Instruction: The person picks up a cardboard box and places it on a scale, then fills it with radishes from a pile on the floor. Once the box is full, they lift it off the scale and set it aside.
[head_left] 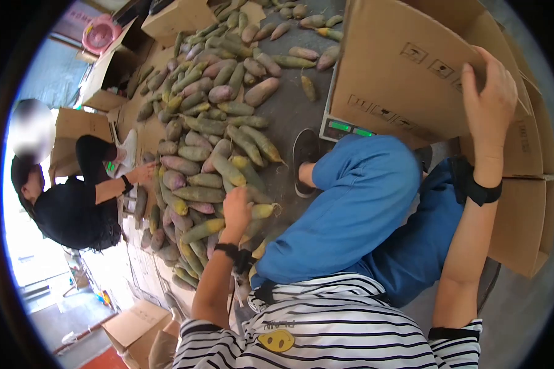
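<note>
My left hand (pixel 237 212) reaches into a big pile of long green and purplish radishes (pixel 197 132). Its fingers are curled round one green radish (pixel 228 171), partly hidden by the hand. At the right, my right hand (pixel 493 92) grips the upper edge of an open cardboard box (pixel 391 67), thumb on the near face. Printed handling marks show on the box. It rests on a scale (pixel 340 126) with green lit digits; the inside of the box is mostly hidden from me.
Another person (pixel 74 209) in black sits across the pile, one hand (pixel 143 173) at its edge. More cardboard boxes (pixel 516 215) stand at the right, with another box (pixel 138 326) at lower left. A pink fan (pixel 101 34) is at upper left. Loose radishes lie on the floor (pixel 289 98).
</note>
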The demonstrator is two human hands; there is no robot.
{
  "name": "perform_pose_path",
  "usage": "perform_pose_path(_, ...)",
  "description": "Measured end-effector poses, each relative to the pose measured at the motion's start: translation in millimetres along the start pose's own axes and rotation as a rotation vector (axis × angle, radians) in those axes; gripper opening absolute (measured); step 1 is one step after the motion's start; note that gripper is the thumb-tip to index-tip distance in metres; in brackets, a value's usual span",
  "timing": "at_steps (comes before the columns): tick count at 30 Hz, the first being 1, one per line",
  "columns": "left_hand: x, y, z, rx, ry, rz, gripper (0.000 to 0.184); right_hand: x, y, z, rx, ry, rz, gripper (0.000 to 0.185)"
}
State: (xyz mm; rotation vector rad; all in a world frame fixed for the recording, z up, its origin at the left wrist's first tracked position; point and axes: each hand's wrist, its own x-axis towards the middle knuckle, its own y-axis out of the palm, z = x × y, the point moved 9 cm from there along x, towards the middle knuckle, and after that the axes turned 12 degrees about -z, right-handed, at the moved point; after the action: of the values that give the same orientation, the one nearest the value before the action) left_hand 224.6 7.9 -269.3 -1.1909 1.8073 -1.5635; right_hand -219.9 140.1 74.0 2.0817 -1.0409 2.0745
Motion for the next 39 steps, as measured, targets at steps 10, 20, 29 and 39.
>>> perform_pose_path(10,107.2,-219.8,-56.8,-0.858,-0.221,-0.564,0.043,-2.0,-7.9,-0.4,0.087,0.025,-0.066,0.027)
perform_pose_path(20,232.4,-345.3,-295.3,-1.144,0.442,-0.821,0.048,-4.0,-6.2,-2.3,0.094,0.012,-0.062,0.029)
perform_pose_path(29,121.8,-106.5,-121.7,-0.523,0.059,-0.026,0.035,-6.5,-1.4,-7.0,0.057,-0.019,-0.021,0.030)
perform_pose_path(39,-170.3,27.5,64.9,0.211,-0.233,0.640,0.037,-5.3,8.3,-5.8,0.003,-0.038,0.038,0.032)
